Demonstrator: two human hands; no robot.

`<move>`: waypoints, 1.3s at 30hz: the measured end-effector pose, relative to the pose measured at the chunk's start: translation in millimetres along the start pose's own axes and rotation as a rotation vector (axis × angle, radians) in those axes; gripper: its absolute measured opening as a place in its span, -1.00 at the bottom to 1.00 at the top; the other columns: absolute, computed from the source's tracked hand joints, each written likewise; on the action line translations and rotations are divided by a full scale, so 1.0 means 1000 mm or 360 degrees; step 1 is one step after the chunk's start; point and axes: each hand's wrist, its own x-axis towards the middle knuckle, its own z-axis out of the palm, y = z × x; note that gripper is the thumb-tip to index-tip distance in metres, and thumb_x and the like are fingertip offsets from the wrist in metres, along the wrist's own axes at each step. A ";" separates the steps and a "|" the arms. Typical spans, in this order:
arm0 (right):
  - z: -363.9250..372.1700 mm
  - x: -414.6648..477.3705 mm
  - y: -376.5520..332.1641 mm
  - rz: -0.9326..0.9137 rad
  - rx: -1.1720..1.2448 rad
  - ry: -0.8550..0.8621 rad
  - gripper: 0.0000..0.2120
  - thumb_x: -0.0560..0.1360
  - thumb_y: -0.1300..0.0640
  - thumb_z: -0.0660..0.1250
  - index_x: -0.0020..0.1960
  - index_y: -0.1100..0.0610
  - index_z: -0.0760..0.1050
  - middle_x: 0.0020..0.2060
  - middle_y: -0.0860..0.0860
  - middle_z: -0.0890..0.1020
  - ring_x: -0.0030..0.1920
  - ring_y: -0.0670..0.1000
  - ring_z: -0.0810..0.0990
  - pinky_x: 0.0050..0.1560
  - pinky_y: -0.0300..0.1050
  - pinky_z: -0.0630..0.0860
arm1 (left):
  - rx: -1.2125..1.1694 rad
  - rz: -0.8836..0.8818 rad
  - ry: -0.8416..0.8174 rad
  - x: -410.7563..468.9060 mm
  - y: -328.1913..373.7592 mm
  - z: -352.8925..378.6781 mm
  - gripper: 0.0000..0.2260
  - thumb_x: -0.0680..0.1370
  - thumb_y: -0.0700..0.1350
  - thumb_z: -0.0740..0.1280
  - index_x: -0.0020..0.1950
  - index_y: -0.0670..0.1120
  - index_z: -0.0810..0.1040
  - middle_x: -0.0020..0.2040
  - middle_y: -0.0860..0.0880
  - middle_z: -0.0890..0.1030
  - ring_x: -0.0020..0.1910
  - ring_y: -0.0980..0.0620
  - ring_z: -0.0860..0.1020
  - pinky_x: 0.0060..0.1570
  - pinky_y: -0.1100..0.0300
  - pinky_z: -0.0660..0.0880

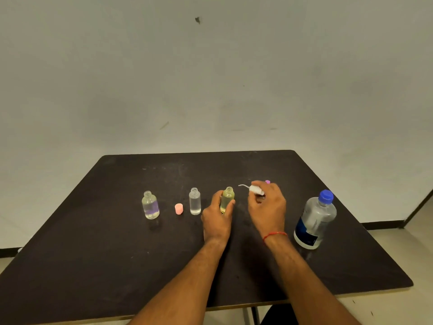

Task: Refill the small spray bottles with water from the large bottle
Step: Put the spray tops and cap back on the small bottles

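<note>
Small clear spray bottle with yellowish liquid (227,200), neck open with no sprayer on it, stands upright near the middle of the dark matte table (117,266), well in from every edge. Left hand (216,219) is wrapped around its lower body, fingers and thumb closed on it, bottle base on the tabletop. Right hand (267,207) is just beside that bottle on its right, raised a little, fingers pinched shut on a white spray-pump head (255,190) whose thin white dip tube (243,185) sticks out leftward, tip near the open neck but apart from it. A red thread band (274,235) sits on the right wrist.

Left of the held bottle: a narrow clear cylindrical bottle (195,201), open neck, clear liquid filling most of it, upright. Next left, a small pink plastic cap (178,209) lies on the table between the two clear bottles. Further left, toward the left edge, a rounder clear bottle (150,205), open neck, partly filled, upright.

Large clear plastic water bottle with blue screw cap and dark blue label (315,220) stands close to the right edge, cap on, right of the right hand and apart from it.

A small purple object (267,182) peeks out behind the right hand, mostly hidden, possibly another cap. Pale wall (210,78) lies beyond the far edge.
</note>
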 end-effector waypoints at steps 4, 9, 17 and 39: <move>-0.021 0.018 -0.015 0.0038 0.0230 -0.0059 -0.72 0.45 0.36 0.42 0.07 0.06 0.62 -0.04 -0.05 0.59 -0.10 -0.09 0.62 -0.08 -0.33 0.57 | -0.0054 0.0018 -0.0047 -0.002 0.003 -0.001 -0.71 0.57 0.04 0.45 0.28 0.11 0.54 -0.06 0.19 0.63 -0.08 0.11 0.64 -0.05 0.17 0.60; -0.034 0.026 -0.021 -0.0045 0.0154 -0.0226 -0.70 0.42 0.42 0.38 0.04 0.10 0.62 -0.06 -0.05 0.63 -0.05 -0.11 0.61 -0.05 -0.33 0.53 | -0.0087 0.0075 -0.0118 -0.006 0.006 -0.005 -0.72 0.57 0.02 0.46 0.25 0.15 0.51 -0.11 0.25 0.61 -0.12 0.29 0.62 -0.16 0.38 0.53; -0.030 0.028 -0.028 -0.0224 -0.0140 -0.0498 -0.74 0.43 0.39 0.40 0.02 0.10 0.62 -0.02 -0.03 0.62 -0.02 -0.07 0.58 0.08 -0.18 0.56 | -0.0100 0.0089 -0.0193 -0.007 0.008 -0.006 -0.67 0.57 0.06 0.46 0.31 0.08 0.54 -0.06 0.09 0.69 -0.16 0.14 0.65 -0.14 0.24 0.58; 0.008 0.020 -0.021 0.0323 -0.0038 -0.0623 -0.77 0.40 0.22 0.52 -0.03 -0.01 0.58 -0.25 -0.17 0.59 -0.15 -0.15 0.60 0.23 0.08 0.53 | -0.0076 0.0080 -0.0289 -0.006 0.001 -0.003 -0.65 0.57 0.09 0.44 0.35 0.11 0.53 -0.11 0.03 0.66 -0.23 0.10 0.60 -0.15 0.13 0.62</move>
